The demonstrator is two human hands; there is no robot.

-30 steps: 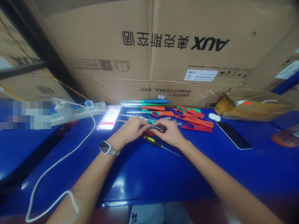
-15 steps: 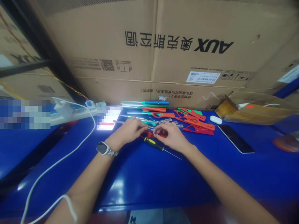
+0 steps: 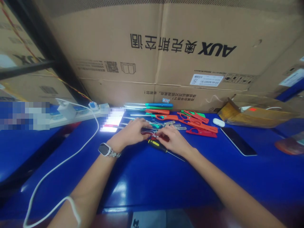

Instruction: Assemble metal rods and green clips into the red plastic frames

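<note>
My left hand (image 3: 136, 131), with a watch at its wrist, curls over a partly disassembled red lighter (image 3: 151, 135), fingertips at its left end. My right hand (image 3: 173, 137) pinches thin pale wires (image 3: 154, 133) above the lighter. Fingers cover much of this piece. Just below lies a black and yellow screwdriver (image 3: 157, 145), its tip pointing lower right. Behind my hands are clear tubes (image 3: 177, 125) with wires and an orange long-necked lighter (image 3: 166, 117). Several orange and red handle shells (image 3: 200, 124) are heaped to the right.
At the back lie lighters with blue handles (image 3: 159, 104). A lit phone (image 3: 111, 120) and a power strip (image 3: 71, 114) with a white cable (image 3: 71, 155) are left. A dark phone (image 3: 238, 141), a white case (image 3: 218, 122) and an open carton (image 3: 249, 117) are right. Cardboard (image 3: 166, 69) stands behind.
My left fingers have moved slightly right and down, spreading a little over the lighter. My right fingers have shifted slightly left with the wires. The view has moved slightly.
</note>
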